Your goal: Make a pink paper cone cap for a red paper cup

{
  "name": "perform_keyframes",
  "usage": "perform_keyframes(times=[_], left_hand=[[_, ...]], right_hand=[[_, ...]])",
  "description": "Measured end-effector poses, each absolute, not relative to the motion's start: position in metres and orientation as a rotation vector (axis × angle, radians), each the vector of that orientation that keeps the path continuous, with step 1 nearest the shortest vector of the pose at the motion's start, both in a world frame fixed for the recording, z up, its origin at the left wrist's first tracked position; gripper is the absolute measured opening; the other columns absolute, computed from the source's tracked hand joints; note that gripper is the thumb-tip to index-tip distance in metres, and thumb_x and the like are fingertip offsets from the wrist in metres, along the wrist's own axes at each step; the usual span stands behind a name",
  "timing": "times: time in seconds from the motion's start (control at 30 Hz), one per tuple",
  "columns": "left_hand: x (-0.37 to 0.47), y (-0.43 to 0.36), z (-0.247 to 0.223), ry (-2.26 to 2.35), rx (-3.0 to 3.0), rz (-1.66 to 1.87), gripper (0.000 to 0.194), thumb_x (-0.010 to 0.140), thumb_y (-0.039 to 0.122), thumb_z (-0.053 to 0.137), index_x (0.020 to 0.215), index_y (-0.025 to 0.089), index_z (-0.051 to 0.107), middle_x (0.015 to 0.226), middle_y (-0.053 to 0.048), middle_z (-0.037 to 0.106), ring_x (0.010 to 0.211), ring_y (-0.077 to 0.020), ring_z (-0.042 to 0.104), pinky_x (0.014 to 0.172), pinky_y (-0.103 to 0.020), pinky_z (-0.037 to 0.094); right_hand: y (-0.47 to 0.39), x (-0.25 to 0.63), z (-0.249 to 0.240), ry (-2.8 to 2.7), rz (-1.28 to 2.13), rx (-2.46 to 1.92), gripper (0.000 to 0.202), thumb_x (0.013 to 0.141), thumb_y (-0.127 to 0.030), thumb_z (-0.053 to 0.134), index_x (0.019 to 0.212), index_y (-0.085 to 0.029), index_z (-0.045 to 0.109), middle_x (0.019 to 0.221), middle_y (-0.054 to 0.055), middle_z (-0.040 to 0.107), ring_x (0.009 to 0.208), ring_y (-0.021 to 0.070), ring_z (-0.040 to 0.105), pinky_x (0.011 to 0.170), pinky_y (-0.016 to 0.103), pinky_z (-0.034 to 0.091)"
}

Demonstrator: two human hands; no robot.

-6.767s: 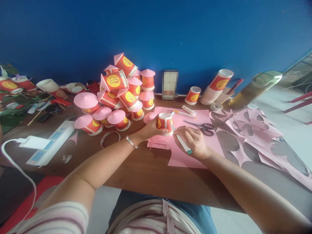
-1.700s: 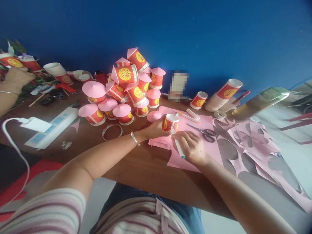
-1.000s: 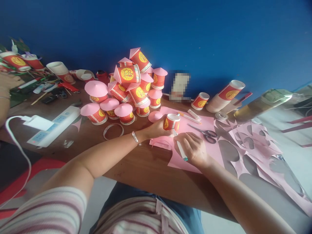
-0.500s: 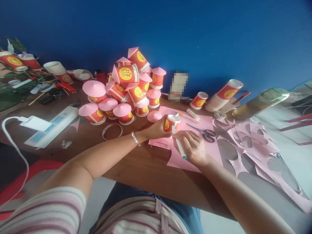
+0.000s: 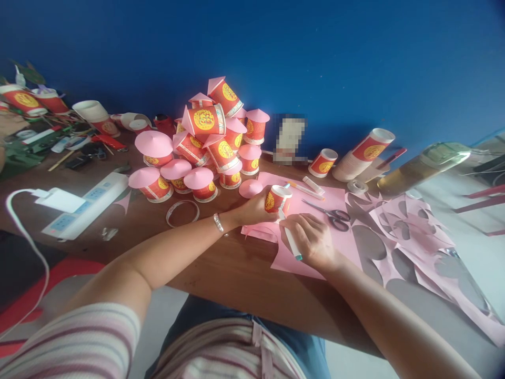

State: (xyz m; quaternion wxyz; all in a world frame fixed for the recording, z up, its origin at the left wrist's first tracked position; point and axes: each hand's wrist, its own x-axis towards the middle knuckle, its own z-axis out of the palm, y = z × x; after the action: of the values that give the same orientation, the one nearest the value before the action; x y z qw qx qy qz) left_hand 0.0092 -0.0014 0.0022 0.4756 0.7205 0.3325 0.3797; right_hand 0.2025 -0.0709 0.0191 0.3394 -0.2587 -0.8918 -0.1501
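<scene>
My left hand [image 5: 255,208] is wrapped around a red paper cup [image 5: 273,202] with a yellow emblem and a white rim. In my right hand [image 5: 310,238] is a white marker pen [image 5: 291,241] with a teal end, its tip at the side of the cup. Both hands are over pink paper [image 5: 339,252] on the brown table. A pair of scissors [image 5: 335,217] lies just beyond my right hand. A pink paper cone [image 5: 251,188] rests behind my left hand, and an orange-and-white pen [image 5: 305,190] lies on the paper.
Several red cups with pink cone tops [image 5: 205,121] are piled at the back. Pink paper scraps [image 5: 410,226] spread to the right, near stacked cups [image 5: 365,150] and a bottle [image 5: 424,166]. A power strip [image 5: 84,206] with a white charger [image 5: 59,200] lies left.
Both hands keep their hold on the cup and the marker, almost still. The view has shifted very slightly. At the far left edge, another person's hand shows more.
</scene>
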Motion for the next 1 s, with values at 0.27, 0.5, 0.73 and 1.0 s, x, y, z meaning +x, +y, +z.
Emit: perform_keyframes(times=[0.27,0.5,0.73,1.0], left_hand=[[0.006,-0.003,0.007,0.774,1.686,0.840,0.037,0.067,0.011,0.066,0.100,0.020,0.051,0.083,0.003,0.054,0.073,-0.0129,0.051,0.066,-0.028,0.047],[0.005,-0.003,0.005,0.854,1.711,0.832,0.045,0.066,0.013,0.069,0.107,0.020,0.049,0.088,0.001,0.056,0.077,-0.0135,0.053,0.067,-0.028,0.049],[0.004,0.000,-0.004,0.870,1.735,0.816,0.054,0.068,0.019,0.078,0.114,0.020,0.049,0.101,-0.003,0.061,0.087,-0.0178,0.059,0.074,-0.032,0.053],[0.004,0.001,-0.006,0.832,1.736,0.867,0.053,0.068,0.018,0.079,0.112,0.021,0.050,0.099,-0.003,0.060,0.083,-0.0175,0.058,0.071,-0.031,0.054]], right_hand=[[-0.073,0.202,0.021,-2.344,-0.381,-0.680,0.021,0.091,0.001,0.052,0.100,-0.018,0.056,0.080,0.005,0.068,0.067,0.0170,0.059,0.065,0.029,0.045],[-0.073,0.201,0.021,-2.301,-0.410,-0.667,0.021,0.092,-0.001,0.053,0.102,-0.020,0.057,0.081,0.003,0.068,0.068,0.0162,0.059,0.065,0.029,0.046],[-0.070,0.199,0.018,-2.288,-0.448,-0.666,0.019,0.094,-0.003,0.054,0.107,-0.016,0.059,0.087,0.008,0.071,0.072,0.0185,0.063,0.068,0.031,0.049],[-0.069,0.199,0.016,-2.298,-0.431,-0.684,0.019,0.094,-0.003,0.055,0.106,-0.017,0.058,0.085,0.006,0.070,0.071,0.0175,0.062,0.068,0.031,0.047]])
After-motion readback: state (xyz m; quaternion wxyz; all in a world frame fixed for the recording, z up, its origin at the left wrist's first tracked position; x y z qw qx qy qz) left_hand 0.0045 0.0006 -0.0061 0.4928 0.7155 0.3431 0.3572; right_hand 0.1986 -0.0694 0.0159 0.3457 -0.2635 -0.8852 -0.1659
